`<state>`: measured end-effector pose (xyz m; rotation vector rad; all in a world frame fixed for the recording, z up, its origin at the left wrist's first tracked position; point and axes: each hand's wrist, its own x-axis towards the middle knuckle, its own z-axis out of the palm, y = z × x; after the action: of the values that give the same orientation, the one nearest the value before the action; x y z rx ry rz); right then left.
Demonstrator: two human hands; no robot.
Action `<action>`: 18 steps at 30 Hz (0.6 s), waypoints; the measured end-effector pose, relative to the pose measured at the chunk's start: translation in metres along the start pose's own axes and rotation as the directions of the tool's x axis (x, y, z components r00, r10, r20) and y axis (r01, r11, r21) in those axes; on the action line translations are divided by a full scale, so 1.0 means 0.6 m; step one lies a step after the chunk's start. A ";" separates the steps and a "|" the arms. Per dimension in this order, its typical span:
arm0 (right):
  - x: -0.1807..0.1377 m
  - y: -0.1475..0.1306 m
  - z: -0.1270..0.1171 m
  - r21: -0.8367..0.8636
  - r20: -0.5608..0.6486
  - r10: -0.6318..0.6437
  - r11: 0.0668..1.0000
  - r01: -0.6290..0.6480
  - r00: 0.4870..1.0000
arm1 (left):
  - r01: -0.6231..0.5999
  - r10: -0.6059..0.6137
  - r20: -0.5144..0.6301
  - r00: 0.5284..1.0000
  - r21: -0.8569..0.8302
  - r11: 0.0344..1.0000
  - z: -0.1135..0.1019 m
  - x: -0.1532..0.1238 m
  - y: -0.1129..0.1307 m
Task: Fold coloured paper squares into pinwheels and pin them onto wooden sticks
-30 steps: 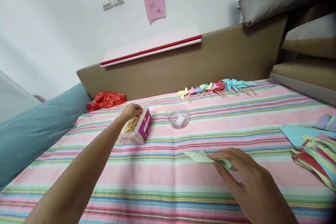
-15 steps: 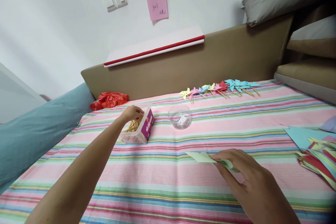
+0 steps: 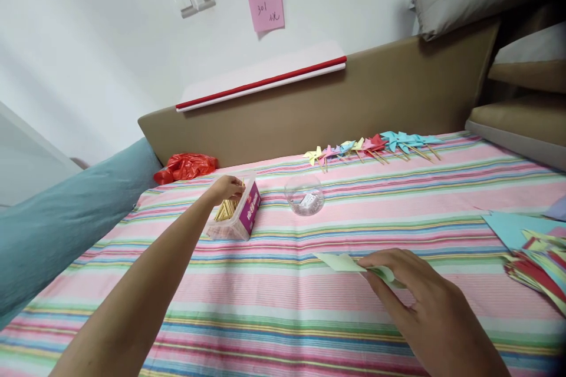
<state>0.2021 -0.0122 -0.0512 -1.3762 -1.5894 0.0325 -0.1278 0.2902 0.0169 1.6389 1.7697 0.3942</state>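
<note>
My left hand reaches into a clear plastic box with a purple label, fingers pinched among the wooden sticks inside it. Nearer to me, my right hand presses its fingertips on a folded light green paper lying on the striped bedsheet. A small clear round tub with tiny pins stands between the box and the paper.
A row of finished paper pinwheels lies along the brown headboard. Stacked coloured paper sits at the right edge. A red plastic bag and a teal pillow lie at the left.
My left hand's fingers have shifted slightly among the sticks in the box. My right hand stays on the green paper; the view has drifted a little.
</note>
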 end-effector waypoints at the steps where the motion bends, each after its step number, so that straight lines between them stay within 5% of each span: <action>1: 0.000 0.000 0.000 0.000 0.002 0.000 1.000 0.000 1.000 | 0.014 -0.014 0.002 1.000 -0.011 1.000 0.002 0.000 0.001; 10: -0.002 0.003 -0.001 -0.002 0.003 -0.008 1.000 0.008 1.000 | 0.053 -0.054 -0.035 0.998 -0.020 0.998 0.009 -0.008 0.003; 18: -0.003 0.004 0.003 0.010 0.030 0.010 1.000 -0.010 1.000 | 0.023 -0.024 0.002 1.000 0.221 0.975 0.011 -0.016 0.002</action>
<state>0.2025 -0.0117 -0.0548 -1.3818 -1.6055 0.0668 -0.1227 0.2794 0.0156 1.7672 1.8828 0.1872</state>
